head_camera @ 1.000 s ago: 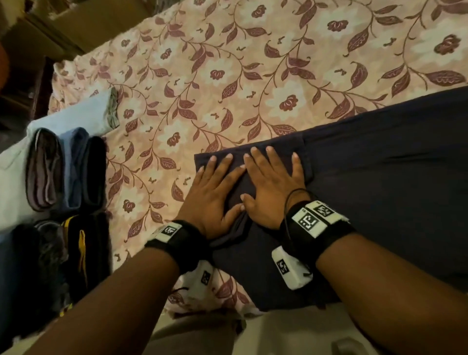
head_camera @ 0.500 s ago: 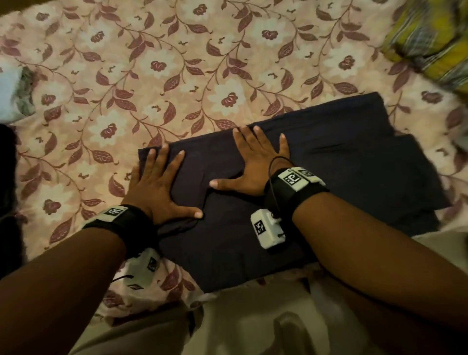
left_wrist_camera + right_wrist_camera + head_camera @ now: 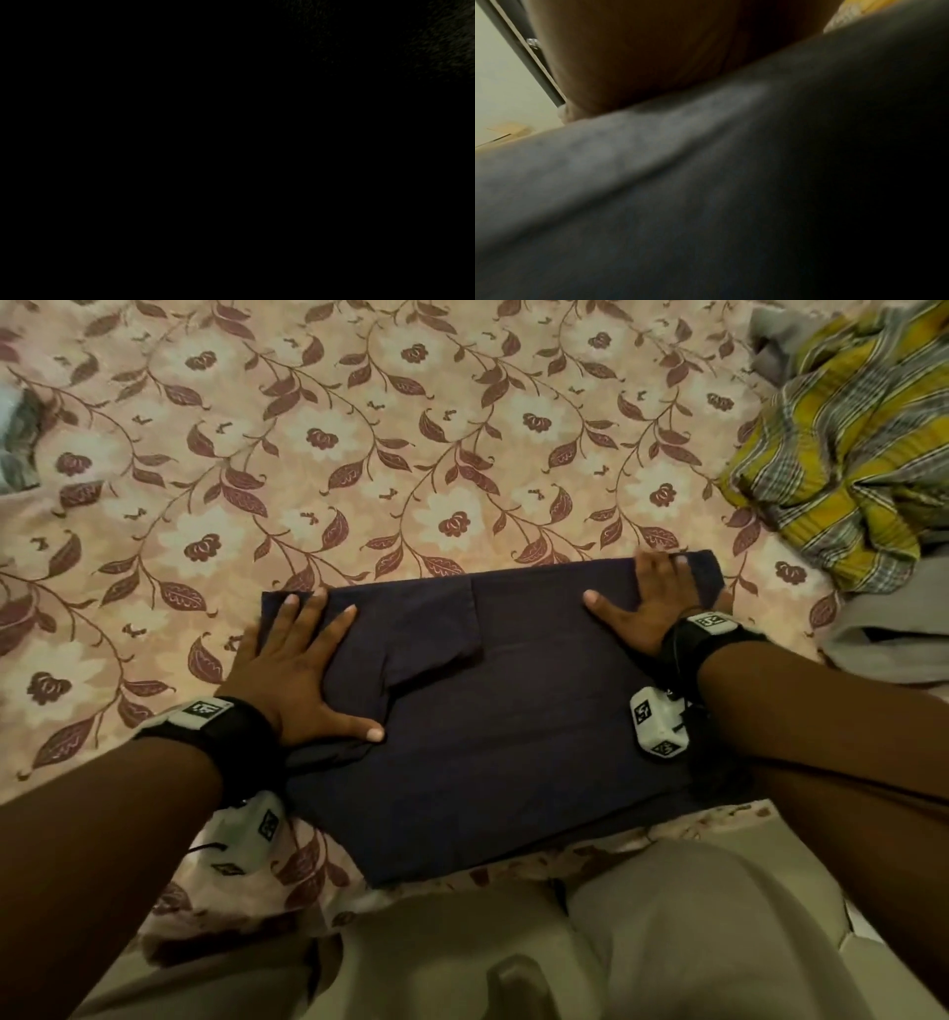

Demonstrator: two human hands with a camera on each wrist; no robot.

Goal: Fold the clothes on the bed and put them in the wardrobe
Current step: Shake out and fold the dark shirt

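Currently both hands lie flat, fingers straight and spread, pressing a folded dark navy garment [image 3: 513,737] onto the floral bedsheet [image 3: 359,454] at the lower centre of the head view. The left hand [image 3: 298,670] sits on the garment's left edge, its thumb stretched toward the middle just above a small bunched wrinkle at the lower left. The right hand [image 3: 647,603] covers the upper right corner, fingertips reaching the far edge.

The step in hand looks like smoothing the fold. To do it well, sweep the palms outward from the centre seam toward the edges, so trapped air and creases leave the cloth rather than gather under it. The flap lying across the upper left, below the left hand's fingers, has a slanted lower edge; it likely needs squaring before any further fold, or the bundle will come out lopsided. The wrinkle under the left thumb also wants flattening.

The garment spans between the two hands and runs down to the bed's near edge, close to the person's knees. A crumpled yellow checked cloth [image 3: 847,439] lies at the upper right, apparently unfolded, beside a grey cloth [image 3: 883,629]. The left wrist view is black; the right wrist view shows only blurred dark fabric beneath the palm.
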